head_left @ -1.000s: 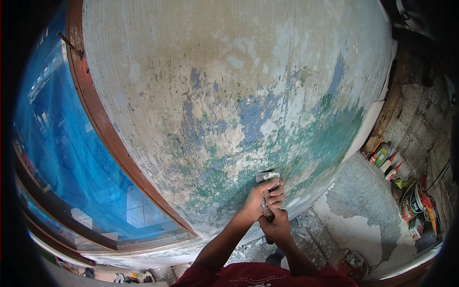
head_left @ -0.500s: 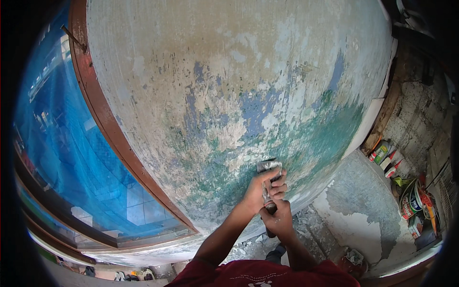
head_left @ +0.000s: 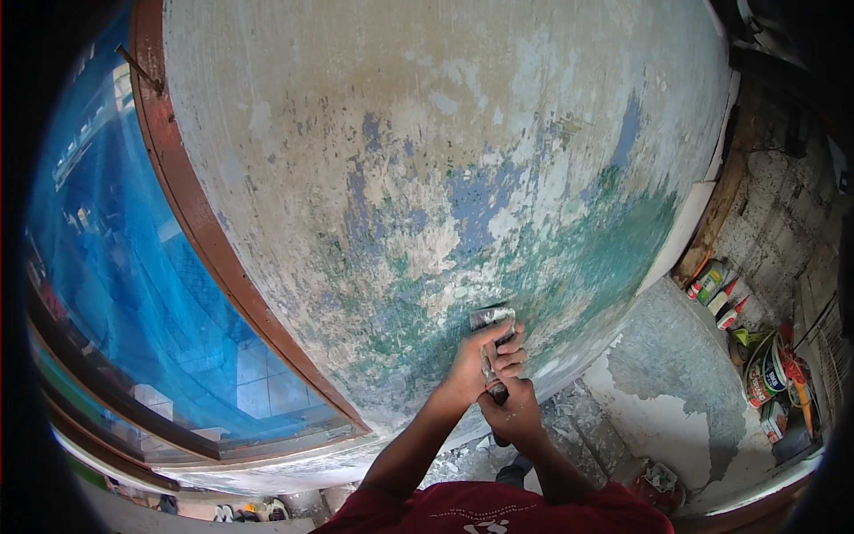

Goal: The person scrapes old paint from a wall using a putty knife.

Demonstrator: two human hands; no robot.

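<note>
A metal scraper (head_left: 489, 316) has its wide blade against the peeling wall (head_left: 418, 205), which is mottled beige, white, lilac and green. My left hand (head_left: 480, 365) is closed on the scraper just below the blade, thumb across it and fingers curled round to the right. My right hand (head_left: 511, 411) is closed lower down around the scraper's dark handle, partly under my left hand. The part of the handle inside my fingers is hidden.
Left, a brown frame (head_left: 222, 276) borders blue sheeting (head_left: 124, 285). Lower right, bottles (head_left: 707, 285), cans (head_left: 765, 378) and tools stand by a rough block wall (head_left: 774, 205). Debris (head_left: 574, 427) covers the floor below; footwear (head_left: 231, 513) lies at lower left.
The scraper and both hands rose slightly between one second and half a second ago, then came a little down and left. Both hands have kept their grip.
</note>
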